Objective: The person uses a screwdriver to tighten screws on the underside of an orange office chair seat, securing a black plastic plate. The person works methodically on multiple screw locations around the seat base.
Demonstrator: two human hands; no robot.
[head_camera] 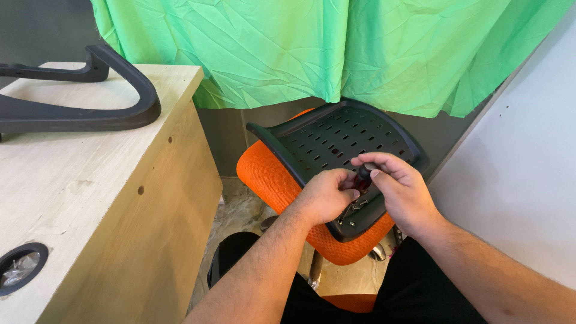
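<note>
Close in: left hand (327, 195) curled on near edge of black slotted plate (348, 141), fingers closed, gripping metal bracket. Right hand (399, 186) pinches small black knob (364, 172), fingertips shut round it. Plate likely stiff, light plastic; best held by rim. Rests tilted on orange seat (270, 180), long axis running away toward green curtain (336, 48). Wooden desk (90, 198) left.

Both bare forearms are extended forward from the lower edge of the view and converge toward the middle. The left hand (327, 195) is held with its back turned up, the fingers curled under and the thumb pressed forward. The right hand (397, 186) is set just beside it, wrist bent slightly inward, fingers arched over and closed in a pinch near the left thumb. The fingertips of the two hands are nearly touching.
</note>
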